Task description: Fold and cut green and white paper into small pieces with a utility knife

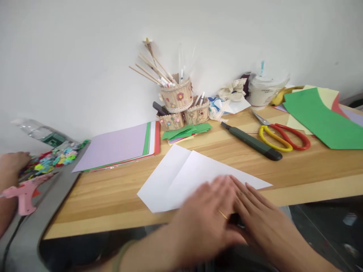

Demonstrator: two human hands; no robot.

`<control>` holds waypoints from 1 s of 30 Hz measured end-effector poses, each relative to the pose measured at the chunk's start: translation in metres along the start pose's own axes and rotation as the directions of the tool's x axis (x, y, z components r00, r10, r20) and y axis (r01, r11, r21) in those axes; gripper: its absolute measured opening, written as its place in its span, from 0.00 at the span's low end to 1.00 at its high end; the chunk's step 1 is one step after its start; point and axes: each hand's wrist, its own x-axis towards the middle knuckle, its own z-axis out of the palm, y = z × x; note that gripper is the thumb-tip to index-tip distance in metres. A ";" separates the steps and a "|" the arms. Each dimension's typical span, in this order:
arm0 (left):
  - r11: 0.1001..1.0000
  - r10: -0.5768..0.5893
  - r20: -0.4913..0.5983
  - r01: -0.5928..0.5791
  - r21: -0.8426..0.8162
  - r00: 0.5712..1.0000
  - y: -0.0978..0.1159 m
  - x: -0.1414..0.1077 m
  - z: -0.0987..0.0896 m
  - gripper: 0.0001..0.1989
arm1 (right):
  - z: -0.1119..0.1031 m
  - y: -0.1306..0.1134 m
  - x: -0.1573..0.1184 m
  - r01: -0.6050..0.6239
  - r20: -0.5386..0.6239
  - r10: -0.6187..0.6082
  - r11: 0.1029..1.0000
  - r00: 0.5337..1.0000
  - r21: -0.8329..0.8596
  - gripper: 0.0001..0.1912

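A folded white sheet of paper (181,173) lies on the wooden table (113,196) near its front edge. My left hand (207,219) lies flat on the sheet's near part, fingers spread, a ring on one finger. My right hand (258,215) presses beside it at the paper's near right corner, fingers stretched and touching the left hand. Both hands are blurred by motion. Neither hand grips anything.
A stack of coloured paper (121,145) lies at the left. Stick-built pen holders (178,102), a utility knife (252,141), yellow-red scissors (280,134), green sheets (320,117) and a cup (263,90) stand behind. Another person's hand (10,166) and a pink glue gun (25,192) are at far left.
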 end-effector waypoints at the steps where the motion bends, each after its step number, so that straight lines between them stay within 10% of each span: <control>1: 0.998 -0.023 -0.029 0.025 0.053 0.999 0.019 0.004 0.010 0.41 | 0.003 -0.002 0.001 0.022 -0.007 -0.022 1.000 1.000 -0.009 0.35; 8: 0.917 -0.263 -0.219 0.313 0.245 0.940 0.046 -0.013 0.060 0.44 | 0.011 0.005 -0.003 0.074 0.023 -0.074 0.997 0.997 -0.024 0.35; 20: 0.932 -0.217 -0.121 0.242 0.268 0.969 0.009 -0.106 0.018 0.16 | 0.004 0.017 -0.008 0.085 0.007 -0.085 0.996 0.996 0.021 0.32; 30: 0.930 -0.279 -0.009 0.273 0.245 0.960 -0.015 -0.172 0.005 0.24 | -0.015 0.058 -0.034 -0.005 0.046 0.004 1.000 0.999 0.020 0.31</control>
